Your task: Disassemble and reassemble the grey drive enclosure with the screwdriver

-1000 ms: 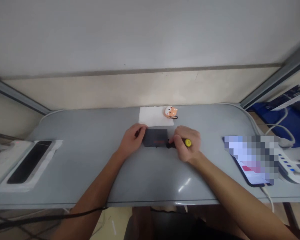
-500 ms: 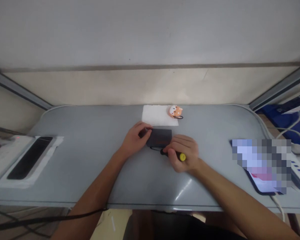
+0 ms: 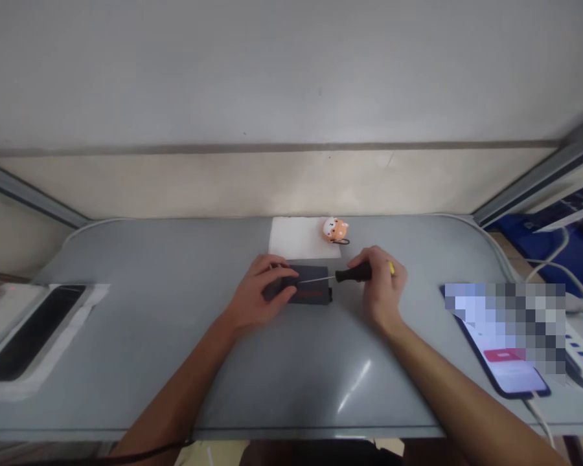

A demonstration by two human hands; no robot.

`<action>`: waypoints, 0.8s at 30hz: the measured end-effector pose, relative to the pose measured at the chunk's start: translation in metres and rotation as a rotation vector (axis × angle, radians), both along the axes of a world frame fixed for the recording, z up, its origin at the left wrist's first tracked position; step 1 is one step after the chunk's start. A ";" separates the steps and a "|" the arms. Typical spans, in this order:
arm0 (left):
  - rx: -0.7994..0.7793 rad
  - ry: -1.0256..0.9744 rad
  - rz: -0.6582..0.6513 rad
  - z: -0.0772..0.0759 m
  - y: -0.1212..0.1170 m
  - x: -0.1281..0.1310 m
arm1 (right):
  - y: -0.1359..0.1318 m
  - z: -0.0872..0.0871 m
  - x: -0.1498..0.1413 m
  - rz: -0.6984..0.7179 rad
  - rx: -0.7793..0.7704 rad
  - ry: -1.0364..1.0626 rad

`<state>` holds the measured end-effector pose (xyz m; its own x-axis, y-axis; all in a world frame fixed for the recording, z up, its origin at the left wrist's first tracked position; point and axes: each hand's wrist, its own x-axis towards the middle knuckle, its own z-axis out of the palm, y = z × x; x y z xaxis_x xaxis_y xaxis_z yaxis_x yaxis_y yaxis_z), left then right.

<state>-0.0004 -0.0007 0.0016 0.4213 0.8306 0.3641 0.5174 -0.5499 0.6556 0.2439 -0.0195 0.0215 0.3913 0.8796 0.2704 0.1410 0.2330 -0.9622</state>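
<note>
A dark grey rectangular case [image 3: 311,295] lies on the desk in front of me, with faint reddish marking on its face. My left hand [image 3: 258,291] grips its left end, fingers and thumb over the top, so that end is partly hidden. In my right hand [image 3: 383,278] is a screwdriver [image 3: 354,272] with a black handle and a yellow end. Its thin metal shaft points left across the case, the tip close to my left fingertips. Whether the tip touches the case I cannot tell.
White paper [image 3: 291,238] lies behind the case, with an orange-and-white animal-shaped pouch [image 3: 335,229] on its corner. A lit phone [image 3: 508,372] and a white power strip [image 3: 580,359] are on the right. A dark phone [image 3: 34,331] rests at the left. A wall rises behind the desk [image 3: 165,362].
My right hand has moved right and slightly up, off the case's near right edge. The screwdriver now points left, its shaft over the case. My left hand reaches further over the case's left end.
</note>
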 end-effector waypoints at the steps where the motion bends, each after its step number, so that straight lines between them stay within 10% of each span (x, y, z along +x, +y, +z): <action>1: 0.012 0.008 0.004 -0.001 0.000 0.001 | 0.002 0.000 0.000 -0.007 -0.026 0.015; 16: -0.014 -0.046 0.053 -0.009 0.007 0.001 | 0.009 -0.006 0.000 0.026 -0.143 0.081; 24: 0.035 0.165 0.197 -0.009 0.077 -0.001 | 0.022 -0.013 0.008 -0.106 -0.177 0.177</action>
<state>-0.0015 0.0764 -0.0077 0.3086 0.8906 0.3341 0.7154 -0.4488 0.5355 0.2523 0.0026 0.0086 0.5114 0.8586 0.0355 -0.0187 0.0524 -0.9985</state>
